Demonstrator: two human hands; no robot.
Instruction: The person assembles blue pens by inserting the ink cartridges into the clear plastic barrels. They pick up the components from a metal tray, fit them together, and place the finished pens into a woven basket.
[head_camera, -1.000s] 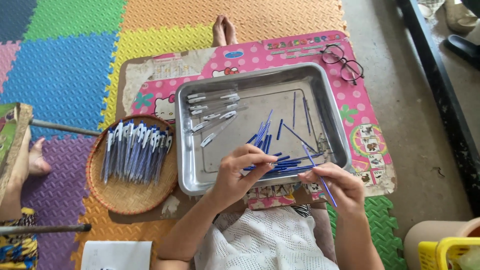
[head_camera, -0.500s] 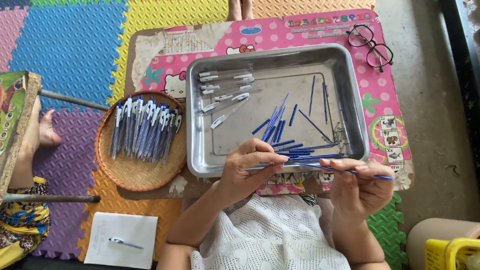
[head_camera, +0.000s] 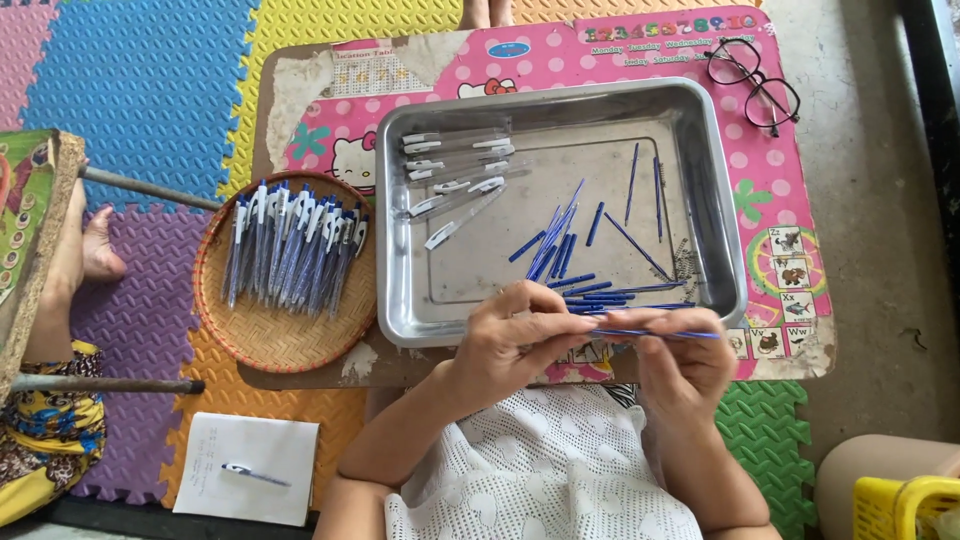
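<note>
Foam floor mats (head_camera: 150, 90) in blue, yellow, purple and orange lie under a low pink worktop (head_camera: 620, 55) with cartoon prints. On it a steel tray (head_camera: 715, 190) takes up the middle: clear pen barrels (head_camera: 455, 165) with white clips lie at its far left, loose blue refills (head_camera: 575, 250) across its centre and near edge. Just left of the tray, overlapping the worktop's edge, a round woven basket (head_camera: 285, 335) holds a row of assembled pens (head_camera: 290, 250). Spectacles (head_camera: 755, 85) rest at the far right corner, and a notepad (head_camera: 250, 465) with one pen lies on the floor.

The left hand (head_camera: 510, 345) and right hand (head_camera: 680, 365) meet at the tray's near rim, each grip pinching one thin blue refill (head_camera: 655, 333) held level between them. The refill looks thin and flexible; I judge it could bend or slip from the fingertips and drop off the worktop's near edge into the lap if the pinch loosens
</note>
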